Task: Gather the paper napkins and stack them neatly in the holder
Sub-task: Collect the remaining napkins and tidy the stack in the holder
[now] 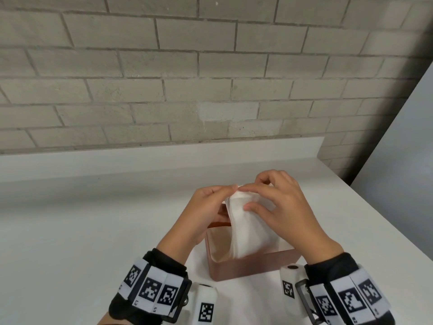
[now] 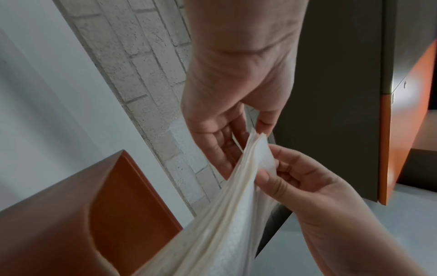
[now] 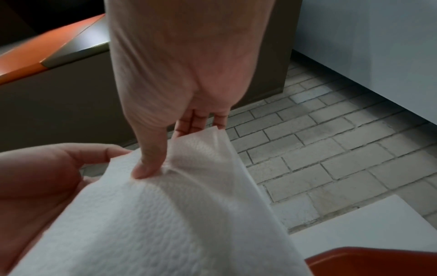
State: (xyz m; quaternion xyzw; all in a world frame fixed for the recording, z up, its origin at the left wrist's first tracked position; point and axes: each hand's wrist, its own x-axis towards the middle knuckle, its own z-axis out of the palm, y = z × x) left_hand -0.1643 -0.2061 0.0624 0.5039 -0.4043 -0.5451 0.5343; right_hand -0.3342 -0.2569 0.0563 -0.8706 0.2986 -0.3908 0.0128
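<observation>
right now your left hand (image 1: 212,207) is curled against the left side of the stack of paper napkins (image 1: 248,227), its fingertips pinching the top corner from behind, as the left wrist view shows with the layered edges fanned just above your fingers (image 2: 222,149). your right hand (image 1: 281,202) closes on the same stack from the other side: the thumb (image 3: 149,162) presses into the front sheet and dents it, while the other fingers bend over the upper edge and the back. both hands meet at the top of the stack, almost touching each other. the napkins stand on edge, tilted a little to your left, with their lower end down inside the holder (image 1: 253,266), a copper-brown open box; the upper half of the stack rises well above its rim. the napkins sit toward the right half of the box, leaving the left part of its inside bare. the holder rests on the white counter (image 1: 93,219), near your wrists, and a grey brick wall (image 1: 164,78) rises behind the counter's raised back edge.
</observation>
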